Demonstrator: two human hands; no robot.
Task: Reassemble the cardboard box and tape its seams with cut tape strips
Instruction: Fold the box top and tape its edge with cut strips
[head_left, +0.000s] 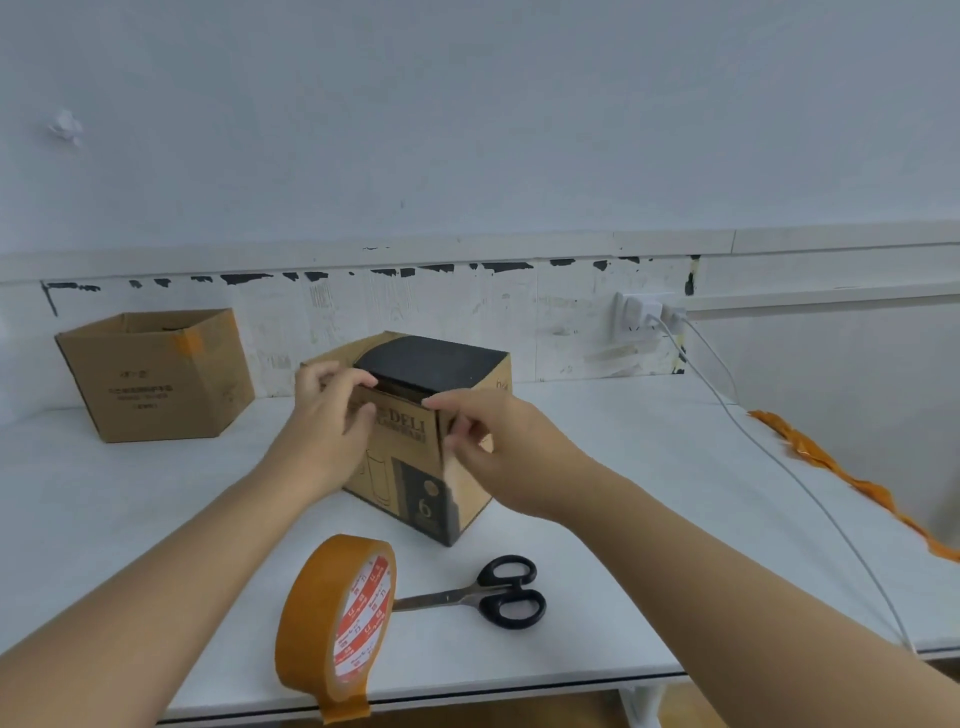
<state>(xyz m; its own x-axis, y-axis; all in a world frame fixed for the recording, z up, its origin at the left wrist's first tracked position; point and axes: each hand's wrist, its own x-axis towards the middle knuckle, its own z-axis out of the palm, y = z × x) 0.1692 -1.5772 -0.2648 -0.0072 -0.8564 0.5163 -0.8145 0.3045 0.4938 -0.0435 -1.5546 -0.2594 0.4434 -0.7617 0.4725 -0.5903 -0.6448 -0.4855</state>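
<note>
1. Standing on the white table (597, 467) is a printed cardboard box (415, 467), roughly in the middle and turned so one corner points toward the person; it bears the word "DELI" and a dark panel with a "6".
2. Its top looks partly closed, with a black flap or surface (431, 364) showing across the upper face.
3. The left hand (332, 415) is on the box's near upper-left edge, fingers curled over the top rim of the front panel and gripping it.
4. The right hand (488, 441) is at the box's near upper corner, thumb and fingertips pinching the cardboard edge there.
5. A roll of orange-brown tape (337, 618) stands on edge near the table's front, close to the person, its loose end hanging over the table's edge.
6. Black-handled scissors (483, 592) lie flat just beside the roll on its right, blades pointing toward it and the tips hidden behind it.
7. A second, plain cardboard box (156, 374) sits open at the back left, well apart from the first, with a patch of orange tape on its upper rim.
8. A crumpled length of used orange tape (841, 467) trails along the table's right side.
9. White cables (769, 452) run from plugs in a wall socket (639, 314) down across the table to the right.
</note>
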